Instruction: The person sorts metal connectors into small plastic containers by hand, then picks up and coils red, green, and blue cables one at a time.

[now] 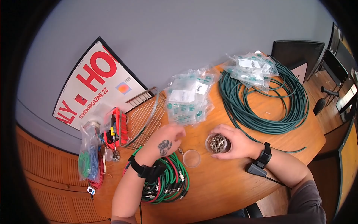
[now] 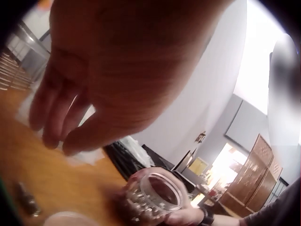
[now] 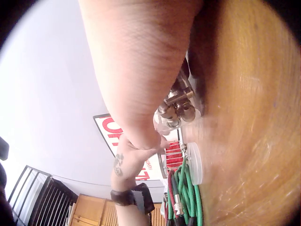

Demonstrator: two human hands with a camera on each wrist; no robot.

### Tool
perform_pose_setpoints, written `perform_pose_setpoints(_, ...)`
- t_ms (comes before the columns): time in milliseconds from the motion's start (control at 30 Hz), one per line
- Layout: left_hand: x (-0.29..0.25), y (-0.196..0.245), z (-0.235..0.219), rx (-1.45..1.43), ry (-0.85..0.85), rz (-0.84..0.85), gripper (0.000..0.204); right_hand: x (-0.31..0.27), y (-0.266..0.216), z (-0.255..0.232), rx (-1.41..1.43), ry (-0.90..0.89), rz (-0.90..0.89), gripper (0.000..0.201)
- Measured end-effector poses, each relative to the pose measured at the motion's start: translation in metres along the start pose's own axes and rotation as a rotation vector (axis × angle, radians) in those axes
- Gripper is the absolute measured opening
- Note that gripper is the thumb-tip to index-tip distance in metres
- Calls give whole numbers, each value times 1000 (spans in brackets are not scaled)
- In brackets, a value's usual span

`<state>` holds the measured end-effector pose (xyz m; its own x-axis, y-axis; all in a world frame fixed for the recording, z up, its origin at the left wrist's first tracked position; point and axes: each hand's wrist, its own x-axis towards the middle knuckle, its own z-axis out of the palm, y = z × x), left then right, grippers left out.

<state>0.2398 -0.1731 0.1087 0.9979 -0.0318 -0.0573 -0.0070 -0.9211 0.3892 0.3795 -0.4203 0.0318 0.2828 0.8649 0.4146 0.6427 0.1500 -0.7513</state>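
Note:
My right hand (image 1: 240, 143) grips a clear round jar (image 1: 207, 143) holding many small metal connectors (image 1: 217, 143). The open mouth of the jar (image 2: 162, 190) shows in the left wrist view, tilted. My left hand (image 1: 169, 140) is above the table, left of the jar, its fingers (image 2: 56, 110) loosely bent and apart from the jar; I see nothing held in them. A clear round lid (image 1: 191, 158) lies between the hands. One loose metal connector (image 2: 29, 200) lies on the wood beside the lid. Below the left wrist is a bundle of green and red cables (image 1: 169, 183) with metal ends.
A large dark green cable coil (image 1: 268, 125) is at the back right, plastic bags (image 1: 253, 69) partly over it. More bags (image 1: 188, 97) lie at the back middle. At left are a wire rack (image 1: 143, 115), a red tool holder (image 1: 121, 125) and bagged cables (image 1: 88, 160).

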Motion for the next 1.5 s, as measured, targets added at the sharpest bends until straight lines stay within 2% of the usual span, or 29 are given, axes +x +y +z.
perform_pose_setpoints(33,-5,-3,5,1,0,-1,19,0,-1,0,-4,-4,4,62)
perform_pose_setpoints(100,-12,-5,12,56,-157,-35,17,0,-1,0,-9,-7,10,62)
perform_pose_setpoints(133,-15,-3,14,46,-173,-45,18,0,-1,0,-12,-5,10,61)
perform_pose_setpoints(367,-7,0,19,124,-166,-98,11,0,-1,1,-2,7,5,61)
perform_pose_setpoints(433,-1,13,11,-41,-33,-30,15,0,0,1,-1,9,2,61)
perform_pose_setpoints(467,2,25,6,-42,-36,-29,15,0,0,2,-1,9,-1,62)
perform_pose_setpoints(533,6,56,-5,-384,-36,-10,19,-1,0,1,-7,5,-4,62)
perform_pose_setpoints(633,10,75,-12,-424,-26,55,25,0,-2,1,-13,-3,-6,62)
perform_pose_setpoints(667,11,71,-14,-424,-28,54,25,-1,-2,1,-15,-5,3,61)
perform_pose_setpoints(733,11,53,-22,-207,123,-67,27,-1,0,2,-15,6,-10,61)
perform_pose_setpoints(800,7,5,-22,-17,159,-119,28,-1,0,2,-15,16,-24,60)
perform_pose_setpoints(867,-9,-30,-26,233,-73,-316,28,-1,-2,1,-13,13,-24,60)
perform_pose_setpoints(967,-18,-56,-5,281,-82,-403,31,-1,-2,3,-22,21,-48,60)
perform_pose_setpoints(1100,-14,-73,8,267,-143,-363,24,0,-3,3,-37,13,-58,60)
perform_pose_setpoints(1167,-15,-67,9,232,-150,-328,22,0,-3,3,-26,13,-51,60)
perform_pose_setpoints(1233,-9,-36,0,198,-159,-287,20,1,-4,3,-40,18,-58,60)
perform_pose_setpoints(1300,-3,14,-13,-95,-41,-133,21,1,-4,2,-54,22,-58,60)
perform_pose_setpoints(1367,1,54,-15,-442,-59,-134,21,0,-4,3,-2,-7,-49,62)
perform_pose_setpoints(1400,5,65,-9,-444,-63,-133,21,-2,-4,4,-2,-5,-46,62)
perform_pose_setpoints(1467,9,79,-1,-477,29,42,21,-1,-4,2,-22,-35,-40,63)
perform_pose_setpoints(1500,9,79,-2,-478,33,42,21,0,-4,2,-24,-37,-42,63)
